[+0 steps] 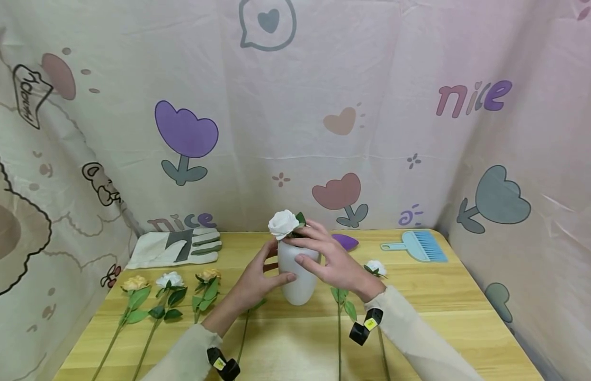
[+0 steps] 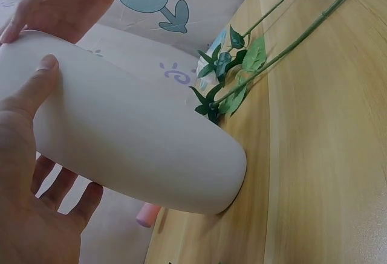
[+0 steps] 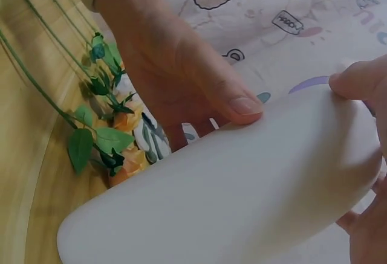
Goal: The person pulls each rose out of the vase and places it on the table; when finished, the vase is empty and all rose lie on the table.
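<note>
A white vase point(image 1: 299, 272) stands on the wooden table between both hands. Out of its mouth rises a white artificial rose point(image 1: 283, 224) with a green leaf; the stem is hidden inside. My left hand point(image 1: 262, 278) grips the vase's left side, thumb in front and fingers behind, as the left wrist view shows with the vase point(image 2: 139, 131) filling much of it. At the upper right side, my right hand point(image 1: 336, 259) holds the vase near the rim. Its thumb lies on the front wall, while the other fingers reach over the top beside the rose.
Yellow roses point(image 1: 134, 283) and a white rose point(image 1: 169, 279) lie at left, before a pair of work gloves point(image 1: 176, 248). Right of the vase lie another white rose point(image 1: 375, 268), a leafy stem point(image 1: 339, 317), a purple object point(image 1: 345, 242) and a light blue brush point(image 1: 424, 246).
</note>
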A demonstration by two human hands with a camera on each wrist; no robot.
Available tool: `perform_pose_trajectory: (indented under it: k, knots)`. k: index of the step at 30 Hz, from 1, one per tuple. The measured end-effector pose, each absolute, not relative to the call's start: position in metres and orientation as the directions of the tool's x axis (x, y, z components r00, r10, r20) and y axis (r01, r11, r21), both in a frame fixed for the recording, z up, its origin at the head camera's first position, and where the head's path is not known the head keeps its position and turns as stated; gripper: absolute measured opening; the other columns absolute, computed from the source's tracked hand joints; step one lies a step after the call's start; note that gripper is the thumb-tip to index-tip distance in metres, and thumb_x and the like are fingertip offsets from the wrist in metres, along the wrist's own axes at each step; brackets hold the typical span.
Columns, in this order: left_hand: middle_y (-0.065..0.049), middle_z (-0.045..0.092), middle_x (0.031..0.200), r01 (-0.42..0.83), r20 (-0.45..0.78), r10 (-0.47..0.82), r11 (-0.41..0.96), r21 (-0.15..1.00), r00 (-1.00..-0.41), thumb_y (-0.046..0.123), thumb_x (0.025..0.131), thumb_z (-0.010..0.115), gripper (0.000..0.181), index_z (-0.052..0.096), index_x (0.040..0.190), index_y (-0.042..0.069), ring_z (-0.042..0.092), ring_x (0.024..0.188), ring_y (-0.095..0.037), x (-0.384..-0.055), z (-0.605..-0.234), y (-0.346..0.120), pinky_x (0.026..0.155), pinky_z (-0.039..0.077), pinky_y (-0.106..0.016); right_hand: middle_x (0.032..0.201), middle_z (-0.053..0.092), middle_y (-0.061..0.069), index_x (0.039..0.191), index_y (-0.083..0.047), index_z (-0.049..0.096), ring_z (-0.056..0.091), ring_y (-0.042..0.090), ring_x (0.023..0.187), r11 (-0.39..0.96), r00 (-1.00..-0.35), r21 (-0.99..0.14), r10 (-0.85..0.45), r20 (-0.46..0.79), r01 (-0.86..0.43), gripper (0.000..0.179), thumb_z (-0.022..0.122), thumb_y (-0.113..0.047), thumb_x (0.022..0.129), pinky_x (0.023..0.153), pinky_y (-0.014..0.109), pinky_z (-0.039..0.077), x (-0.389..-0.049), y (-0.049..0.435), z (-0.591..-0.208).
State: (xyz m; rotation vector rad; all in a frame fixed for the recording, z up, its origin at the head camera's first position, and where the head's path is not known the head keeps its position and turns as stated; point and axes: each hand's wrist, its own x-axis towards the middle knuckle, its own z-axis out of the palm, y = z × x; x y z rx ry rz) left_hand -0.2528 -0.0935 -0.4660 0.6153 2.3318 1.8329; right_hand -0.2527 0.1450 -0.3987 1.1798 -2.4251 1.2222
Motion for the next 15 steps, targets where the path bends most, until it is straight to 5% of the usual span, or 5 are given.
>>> perform_pose_trajectory:
  k: [6, 10, 15]
  knots:
    - [-0.008, 0.045, 0.168, 0.249, 0.163, 0.378, 0.191, 0.949, -0.911, 0.030, 0.097, 0.085, 0.087, 0.035, 0.168, 0.025, 0.043, 0.155, -0.036, -0.252, -0.466, -0.093, 0.123, 0.043, -0.067, 0.153, 0.065, 0.006, 0.141, -0.008, 0.072, 0.035, 0.034, 0.162, 0.357, -0.668, -0.583, -0.557, 0.494, -0.730, 0.034, 0.068, -0.016, 0.108, 0.128, 0.066, 0.038, -0.253, 0.143, -0.397]
    - [-0.008, 0.047, 0.166, 0.250, 0.164, 0.371, 0.198, 0.948, -0.914, 0.030, 0.096, 0.086, 0.090, 0.034, 0.169, 0.028, 0.045, 0.153, -0.036, -0.252, -0.466, -0.093, 0.123, 0.043, -0.068, 0.147, 0.068, 0.007, 0.136, -0.006, 0.073, 0.056, 0.028, 0.146, 0.310, -0.674, -0.609, -0.477, 0.564, -0.730, 0.029, 0.068, -0.008, 0.107, 0.117, 0.050, 0.055, -0.253, 0.145, -0.394]
    - [-0.007, 0.050, 0.164, 0.252, 0.164, 0.354, 0.218, 0.943, -0.921, 0.031, 0.095, 0.088, 0.090, 0.036, 0.168, 0.028, 0.047, 0.151, -0.034, -0.252, -0.465, -0.093, 0.122, 0.046, -0.065, 0.142, 0.065, 0.015, 0.134, 0.001, 0.070, 0.060, 0.022, 0.137, 0.191, -0.661, -0.641, -0.358, 0.660, -0.743, 0.030, 0.065, 0.005, 0.105, 0.114, 0.030, 0.056, -0.255, 0.148, -0.385]
